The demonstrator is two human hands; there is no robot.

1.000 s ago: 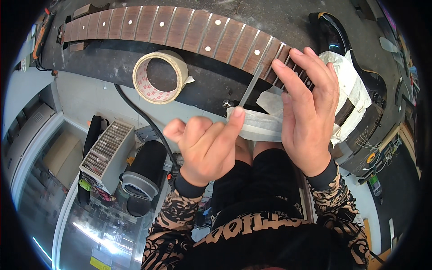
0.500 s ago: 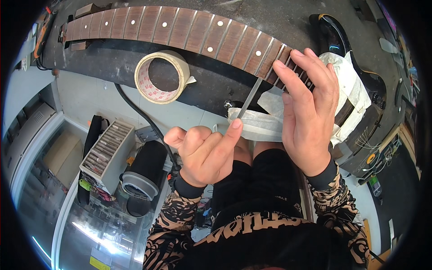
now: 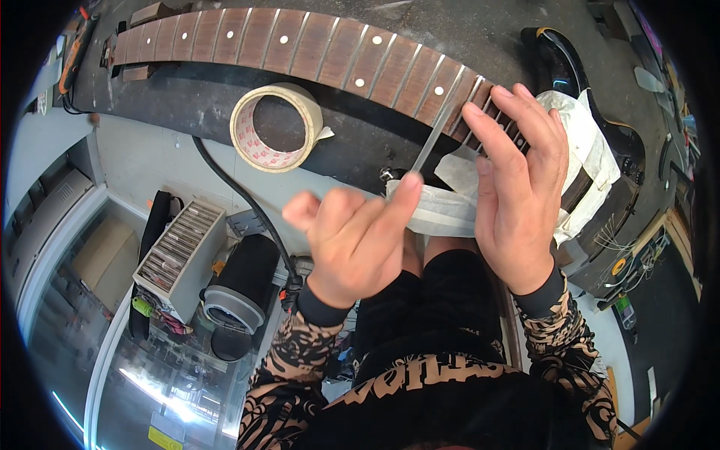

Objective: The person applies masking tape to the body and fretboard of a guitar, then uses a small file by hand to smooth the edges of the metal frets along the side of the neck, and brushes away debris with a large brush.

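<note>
A guitar neck (image 3: pixel 255 34) with a brown fretboard, metal frets and white dot inlays lies across the bench. My left hand (image 3: pixel 356 240) is closed around the near end of a slim metal file (image 3: pixel 430 150), its index finger stretched along it. The file's far part lies over the fretboard, in line with the frets. My right hand (image 3: pixel 521 191) rests on the fretboard's body end just right of the file, fingers extended and holding nothing. Pale masking paper (image 3: pixel 589 142) covers part of the dark guitar body (image 3: pixel 559 64) beyond that hand.
A roll of masking tape (image 3: pixel 311 124) stands on the dark bench (image 3: pixel 195 101) below the neck. A black cable (image 3: pixel 240 187) hangs in front. At lower left are a box of upright cases (image 3: pixel 180 251), a black bin (image 3: pixel 244 274) and a glass case (image 3: pixel 180 382).
My left hand has pushed the file up and to the right, farther over the fretboard. My right hand stays on the frets. The view has shifted slightly.
</note>
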